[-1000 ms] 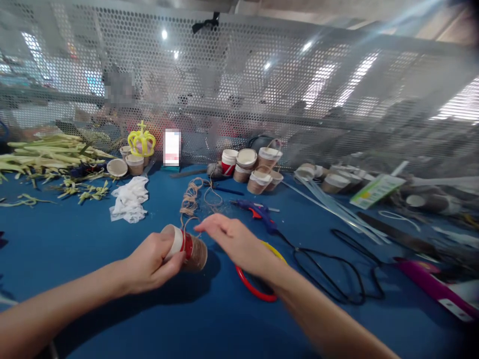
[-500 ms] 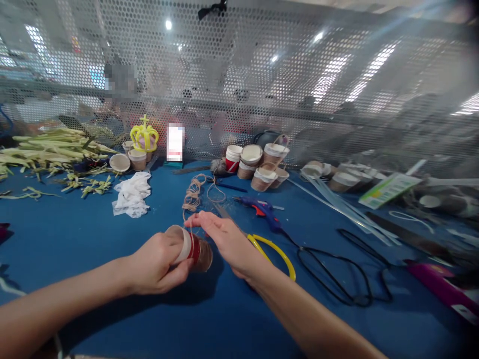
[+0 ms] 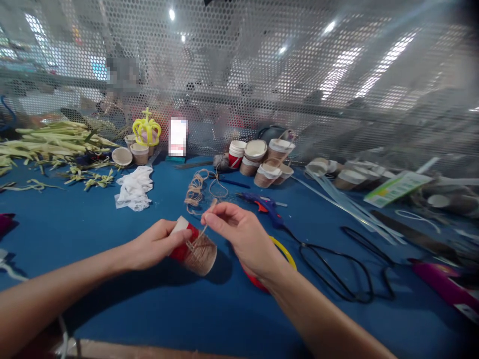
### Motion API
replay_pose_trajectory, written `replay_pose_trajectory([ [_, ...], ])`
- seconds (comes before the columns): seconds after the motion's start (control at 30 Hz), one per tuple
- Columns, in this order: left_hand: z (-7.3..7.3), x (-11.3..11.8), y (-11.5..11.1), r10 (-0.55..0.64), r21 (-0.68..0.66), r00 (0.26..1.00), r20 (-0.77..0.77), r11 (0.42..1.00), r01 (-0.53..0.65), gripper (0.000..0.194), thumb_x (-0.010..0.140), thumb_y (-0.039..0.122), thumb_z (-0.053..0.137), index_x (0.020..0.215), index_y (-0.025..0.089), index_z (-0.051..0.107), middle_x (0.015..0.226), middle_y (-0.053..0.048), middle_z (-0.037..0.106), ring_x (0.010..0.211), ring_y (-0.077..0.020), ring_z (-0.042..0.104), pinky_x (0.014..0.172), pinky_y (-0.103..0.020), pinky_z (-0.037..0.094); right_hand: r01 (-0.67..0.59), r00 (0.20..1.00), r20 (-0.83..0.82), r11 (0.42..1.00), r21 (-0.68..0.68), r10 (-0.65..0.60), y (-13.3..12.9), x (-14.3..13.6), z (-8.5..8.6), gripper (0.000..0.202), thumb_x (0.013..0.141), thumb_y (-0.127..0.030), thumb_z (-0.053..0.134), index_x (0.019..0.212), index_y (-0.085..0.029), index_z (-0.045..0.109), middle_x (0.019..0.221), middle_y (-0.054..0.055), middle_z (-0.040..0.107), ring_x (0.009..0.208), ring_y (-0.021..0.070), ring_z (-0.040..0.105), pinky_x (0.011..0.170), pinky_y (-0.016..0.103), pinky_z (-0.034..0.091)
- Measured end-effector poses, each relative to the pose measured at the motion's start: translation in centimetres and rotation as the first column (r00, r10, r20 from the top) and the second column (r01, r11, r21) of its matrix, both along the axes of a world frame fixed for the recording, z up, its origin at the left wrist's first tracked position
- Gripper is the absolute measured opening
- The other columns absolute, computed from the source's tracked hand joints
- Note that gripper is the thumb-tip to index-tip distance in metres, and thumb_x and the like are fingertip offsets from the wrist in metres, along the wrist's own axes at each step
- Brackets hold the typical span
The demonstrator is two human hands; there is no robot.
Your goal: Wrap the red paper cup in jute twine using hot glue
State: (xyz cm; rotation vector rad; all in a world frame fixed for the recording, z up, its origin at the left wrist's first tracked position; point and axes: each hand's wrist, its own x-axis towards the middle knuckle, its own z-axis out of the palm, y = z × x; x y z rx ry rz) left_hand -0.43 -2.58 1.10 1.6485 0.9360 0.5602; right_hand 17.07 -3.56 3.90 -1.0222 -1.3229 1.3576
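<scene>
**Twine drawn out from a half-wrapped paper cup**

The paper cup (image 3: 202, 255) is held tilted above the table, to the left of the hot-glue gun (image 3: 267, 209) and nearer the wearer, its white rim up and to the left, its twine-covered end down and to the right; a red band shows between them. The left hand (image 3: 159, 242) grips the rim end, thumb pressed on the outside; where its fingers sit is hidden. The right hand (image 3: 239, 234), left of the glue gun and just on the near side, has a narrow pinch on a twine strand (image 3: 204, 230) that leads off the cup; the twine coil (image 3: 194, 190) lies left of the glue gun, and the scissors (image 3: 286, 252), partly covered by the right hand, lie on its near side.

The step in hand looks like winding twine over the red band; the next move seems to call for tension on the strand and a steady turn of the cup, so each round sits against the last.

Half a second ago the cup's mouth faced the view and the right fingers were over the rim; now the wrapped side is turned up, the mouth is out of sight, and the right hand is beyond the side.
</scene>
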Motion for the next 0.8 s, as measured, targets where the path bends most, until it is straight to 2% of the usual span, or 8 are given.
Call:
replay_pose_trajectory([
  [0.1, 0.1, 0.2, 0.2, 0.083, -0.202, 0.992, 0.1, 0.977, -0.061, 0.035, 0.077, 0.043, 0.045, 0.074, 0.01, 0.056, 0.057, 0.004, 0.047, 0.049, -0.0066, 0.034, 0.046, -0.018, 0.026, 0.045, 0.998, 0.043, 0.997, 0.065, -0.048, -0.1, 0.4, 0.3, 0.011, 0.069, -0.028, 0.065, 0.068, -0.019, 0.059, 0.068, -0.003, 0.059, 0.067, 0.0098, 0.053, 0.069, 0.025, 0.042],
  [0.2, 0.2, 0.3, 0.3, 0.106, -0.273, 0.981, 0.161, 0.96, -0.059, 0.03, 0.076, 0.038, 0.049, 0.075, 0.009, 0.057, 0.059, 0.003, 0.051, 0.049, -0.0063, 0.036, 0.047, -0.017, 0.027, 0.079, 0.99, 0.108, 0.988, 0.131, -0.093, -0.1, 0.5, 0.1, 0.011, 0.071, -0.029, 0.062, 0.069, -0.019, 0.058, 0.07, -0.002, 0.059, 0.069, 0.0116, 0.055, 0.07, 0.027, 0.043],
  [0.4, 0.1, 0.4, 0.1, 0.066, -0.269, 0.98, 0.187, 0.963, -0.014, 0.026, 0.077, 0.034, 0.049, 0.073, 0.009, 0.057, 0.059, 0.004, 0.051, 0.05, -0.0058, 0.037, 0.048, -0.017, 0.029, 0.088, 0.958, 0.251, 0.975, 0.202, -0.139, 0.2, 0.6, -0.6, 0.013, 0.075, -0.032, 0.058, 0.072, -0.019, 0.057, 0.071, 0.001, 0.061, 0.068, 0.0134, 0.056, 0.07, 0.029, 0.045],
  [0.63, 0.2, 0.4, -0.2, 0.065, -0.288, 0.979, 0.194, 0.958, -0.007, 0.027, 0.075, 0.035, 0.052, 0.073, 0.009, 0.057, 0.062, 0.002, 0.054, 0.054, -0.0075, 0.042, 0.052, -0.018, 0.032, 0.101, 0.935, 0.317, 0.976, 0.193, -0.16, 0.5, 0.5, -1.2, 0.016, 0.075, -0.033, 0.057, 0.072, -0.017, 0.057, 0.071, 0.001, 0.061, 0.067, 0.0136, 0.056, 0.068, 0.028, 0.045],
  [0.8, 0.4, 0.4, -0.4, 0.029, -0.255, 0.979, 0.204, 0.967, 0.024, 0.029, 0.076, 0.036, 0.05, 0.075, 0.009, 0.059, 0.064, 0.001, 0.055, 0.055, -0.0079, 0.043, 0.054, -0.019, 0.034, 0.09, 0.937, 0.317, 0.979, 0.183, -0.145, 0.7, 0.4, -1.4, 0.015, 0.075, -0.031, 0.056, 0.07, -0.017, 0.056, 0.069, 0.001, 0.06, 0.066, 0.0129, 0.055, 0.068, 0.028, 0.044],
])
